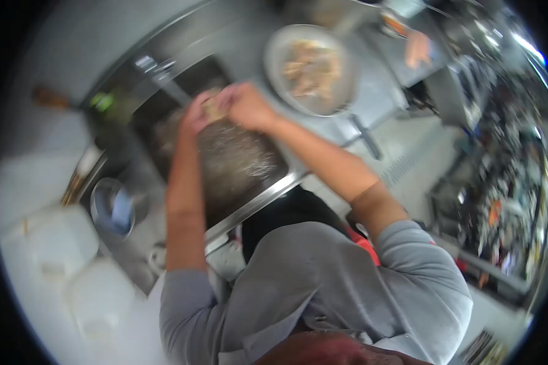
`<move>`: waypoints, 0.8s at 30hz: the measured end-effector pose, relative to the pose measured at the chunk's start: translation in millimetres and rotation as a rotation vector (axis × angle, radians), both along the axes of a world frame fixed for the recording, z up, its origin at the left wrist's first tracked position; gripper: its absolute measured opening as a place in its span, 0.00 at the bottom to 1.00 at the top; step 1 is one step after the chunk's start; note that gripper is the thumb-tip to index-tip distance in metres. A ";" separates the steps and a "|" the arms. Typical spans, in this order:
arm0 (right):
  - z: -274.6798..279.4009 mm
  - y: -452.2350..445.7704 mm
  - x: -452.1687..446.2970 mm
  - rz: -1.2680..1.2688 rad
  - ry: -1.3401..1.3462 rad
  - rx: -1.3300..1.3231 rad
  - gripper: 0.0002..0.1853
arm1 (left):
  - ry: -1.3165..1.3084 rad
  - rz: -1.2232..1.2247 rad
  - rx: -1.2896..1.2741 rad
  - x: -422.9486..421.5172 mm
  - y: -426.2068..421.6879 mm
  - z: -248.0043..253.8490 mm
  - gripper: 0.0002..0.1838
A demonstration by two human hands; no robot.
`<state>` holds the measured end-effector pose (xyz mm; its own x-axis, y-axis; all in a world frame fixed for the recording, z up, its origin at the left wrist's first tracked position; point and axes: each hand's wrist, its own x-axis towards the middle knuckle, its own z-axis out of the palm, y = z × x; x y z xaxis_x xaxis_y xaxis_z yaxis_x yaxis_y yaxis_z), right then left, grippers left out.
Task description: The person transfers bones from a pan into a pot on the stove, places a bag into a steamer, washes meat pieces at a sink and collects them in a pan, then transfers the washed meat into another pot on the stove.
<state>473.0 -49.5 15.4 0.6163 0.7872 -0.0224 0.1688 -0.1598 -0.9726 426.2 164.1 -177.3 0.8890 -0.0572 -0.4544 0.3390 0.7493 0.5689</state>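
Note:
Both hands meet over a metal sink (249,213) with murky, bubbly water in it. Between them is a small pale yellowish piece (214,111), too blurred to name. My left hand (197,114) has its fingers closed on the piece's left side. On its other side, my right hand (248,106) is curled with its fingertips against the same piece. A metal faucet (164,79) reaches over the sink just beyond my left hand. To the right of my hands, a large pan (274,55) with browned food pieces (310,68) in it rests on the steel counter.
The pan's dark handle (366,137) sticks out towards the lower right. A metal bowl (97,207) with something bluish stands left of the sink. Beyond are a green item (102,101) and a brown wooden handle (50,97). Another person's hand (418,50) shows at the upper right.

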 end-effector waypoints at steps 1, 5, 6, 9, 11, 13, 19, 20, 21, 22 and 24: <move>-5.2 32.5 6.3 -0.074 0.246 0.014 0.07 | 0.062 0.056 0.079 -11.7 -6.1 46.9 0.18; 1.1 106.8 14.5 -0.168 0.629 0.013 0.08 | 0.063 0.204 0.065 -31.5 7.1 90.3 0.20; 2.2 116.3 15.4 0.000 0.734 -0.015 0.09 | 0.074 0.219 0.072 -38.3 4.9 102.2 0.20; -1.7 129.9 17.2 0.232 0.851 -0.082 0.10 | -0.321 0.079 -0.078 -46.5 36.1 41.6 0.14; -1.4 140.6 11.7 0.049 0.781 -0.024 0.11 | 0.037 0.188 0.030 -44.7 34.4 54.7 0.15; -6.4 146.9 10.7 0.073 0.878 0.032 0.08 | 0.040 0.223 0.038 -48.9 40.8 50.8 0.15; -19.9 117.9 30.6 -0.276 0.198 -0.036 0.08 | 0.063 0.181 0.140 -51.4 41.0 69.3 0.23; -40.9 111.7 35.9 -0.275 0.123 -0.117 0.13 | 0.112 0.191 0.134 -49.0 34.2 85.4 0.26; -56.1 107.9 38.8 -0.285 0.042 -0.199 0.18 | 0.108 0.211 0.152 -48.4 30.0 91.5 0.28; -52.3 104.4 30.5 -0.256 0.284 -0.244 0.21 | 0.102 0.221 0.166 -45.6 22.6 98.1 0.30; -38.2 87.6 8.7 -0.207 0.758 -0.333 0.29 | 0.085 0.226 0.276 -38.3 4.9 124.3 0.31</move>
<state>481.7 38.1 -22.9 0.4722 0.5394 -0.6972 -0.5732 -0.4129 -0.7077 387.9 169.1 -53.0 0.8236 0.2710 -0.4981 0.2374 0.6329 0.7369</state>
